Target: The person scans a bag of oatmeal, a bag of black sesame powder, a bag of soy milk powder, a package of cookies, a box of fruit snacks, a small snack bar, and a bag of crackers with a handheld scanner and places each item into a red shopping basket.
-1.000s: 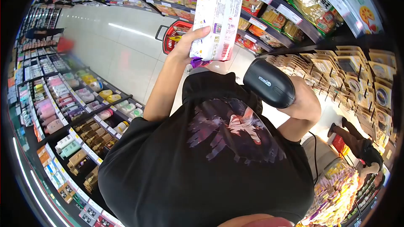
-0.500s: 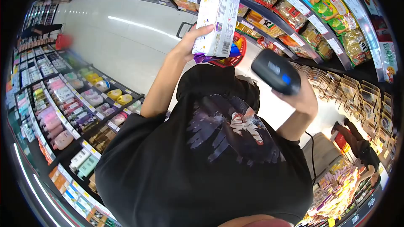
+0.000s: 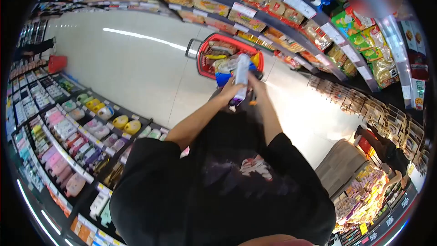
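A white and purple package (image 3: 242, 75) is held upright on its narrow side in front of my body, with my left hand (image 3: 231, 92) wrapped round its near part. My right hand (image 3: 258, 86) is close to the package's right side; its fingers are blurred, and a dark object shows near them, too unclear to name. Just beyond both hands a red basket (image 3: 200, 64) with a black handle stands on the floor, filled with several packaged goods, among them blue and yellow ones.
Shelves of packaged food (image 3: 248, 18) run along the top and right. Bottles (image 3: 59, 161) fill shelves on the left. A brown-topped stand (image 3: 339, 164) is at the lower right, near a person in dark clothes (image 3: 391, 155). Another person's dark sleeve (image 3: 38, 48) shows far left.
Both hands have come down and together before my body. The package has turned so a narrow side shows. The black handheld device is no longer clearly visible. More of the basket shows.
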Available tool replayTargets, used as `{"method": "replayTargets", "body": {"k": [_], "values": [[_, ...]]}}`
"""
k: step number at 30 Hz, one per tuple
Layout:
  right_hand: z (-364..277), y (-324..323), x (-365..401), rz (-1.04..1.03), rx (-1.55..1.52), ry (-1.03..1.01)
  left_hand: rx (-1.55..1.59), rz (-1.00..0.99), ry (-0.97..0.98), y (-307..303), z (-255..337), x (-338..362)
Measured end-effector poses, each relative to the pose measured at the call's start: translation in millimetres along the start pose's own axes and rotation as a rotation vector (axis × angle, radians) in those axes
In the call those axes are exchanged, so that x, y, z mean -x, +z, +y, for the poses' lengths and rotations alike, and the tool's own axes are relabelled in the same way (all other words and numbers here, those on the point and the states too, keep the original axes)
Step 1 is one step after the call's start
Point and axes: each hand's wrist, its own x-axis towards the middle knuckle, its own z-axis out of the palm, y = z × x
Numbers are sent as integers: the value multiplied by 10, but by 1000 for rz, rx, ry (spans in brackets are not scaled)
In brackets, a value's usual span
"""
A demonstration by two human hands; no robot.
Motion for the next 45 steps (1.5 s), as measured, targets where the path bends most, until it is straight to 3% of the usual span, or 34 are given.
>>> {"method": "replayTargets", "body": {"k": [1,2,3,4,5,6,7,9,14,15,18,20,22,23,24,25,28,30,33,38,40,42,43,45], "values": [[224,88,-124,-43,-14,14,81,43,-61,-63,-136,-100],[551,256,-358,47,-60,9,160,72,-114,-156,-248,-196],[727,352,-400,55,-147,-133,275,-17,-118,-290,-426,-350],[1017,306,-642,-55,135,-46,338,-29,-95,-481,-776,-582],[1185,464,-767,-31,-24,4,354,-27,-130,-423,-444,-377],[588,541,-245,-23,-97,-46,399,-63,-182,-635,-762,-630],[468,596,-160,-62,-174,19,369,-66,-214,-693,-691,-599],[393,676,-236,-134,-238,145,327,-72,-237,-837,-657,-677],[482,942,-741,-103,-320,310,-115,315,2,-1093,-748,-980],[452,1019,-839,-112,-323,309,-217,294,-19,-1181,-733,-1051],[471,1200,-1046,11,-371,309,-262,313,72,-1327,-769,-1281],[573,1310,-1269,59,-381,296,-185,286,21,-1296,-572,-1297],[772,1369,-1523,118,-386,286,109,178,-105,-1311,-631,-1377],[899,1380,-1666,242,-195,254,74,173,-70,-1341,-796,-1490],[956,1362,-1771,360,-2,217,75,166,-79,-1301,-840,-1500],[819,1255,-1715,320,19,312,91,188,-99,-1233,-866,-1514],[535,1067,-1570,429,118,318,148,235,-58,-975,-964,-1570],[471,924,-1494,403,103,322,255,206,-166,-851,-1034,-1574],[561,792,-1573,437,11,308,168,213,-171,-649,-923,-1490],[606,570,-1643,499,152,275,111,102,-249,-512,-790,-1634],[547,452,-1451,524,173,266,180,259,-226,-413,-781,-1651],[547,256,-1273,274,26,175,66,304,-227,-360,-811,-1675],[688,190,-1301,319,195,150,-130,202,-187,-396,-892,-1707],[992,17,-1262,322,201,69,-510,95,-30,-622,-1327,-1989]]}}
